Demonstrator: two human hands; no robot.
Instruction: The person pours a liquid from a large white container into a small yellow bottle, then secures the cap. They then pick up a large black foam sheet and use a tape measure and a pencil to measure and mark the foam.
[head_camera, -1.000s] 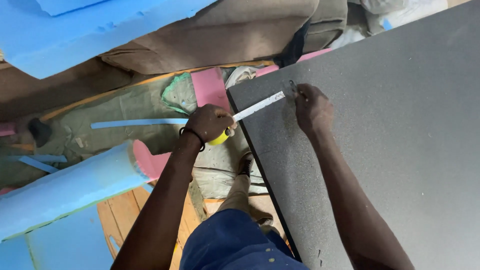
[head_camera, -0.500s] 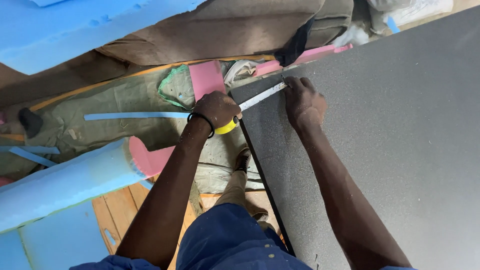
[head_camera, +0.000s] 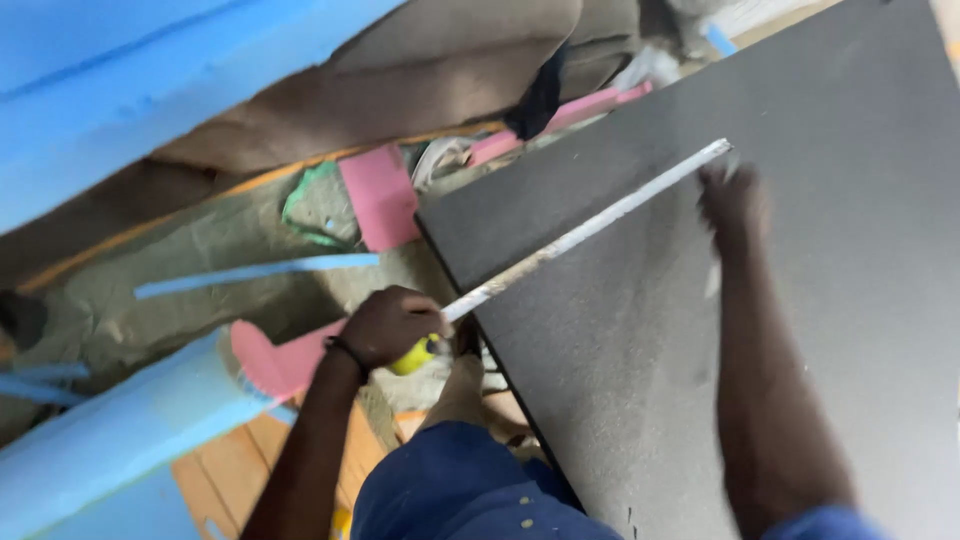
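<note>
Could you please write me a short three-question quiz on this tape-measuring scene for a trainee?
1. True or false: the white tape blade lies stretched across the dark grey sheet.
2. Which hand grips the yellow tape case?
A. the left hand
B. the right hand
C. neither
3. Fill in: the right hand presses down the far ___ of the blade, away from the sheet's near edge.

Key
1. True: it runs diagonally from the case at the sheet's edge out to the right hand.
2. A: the left hand holds the case just off the sheet's edge.
3. end
</note>
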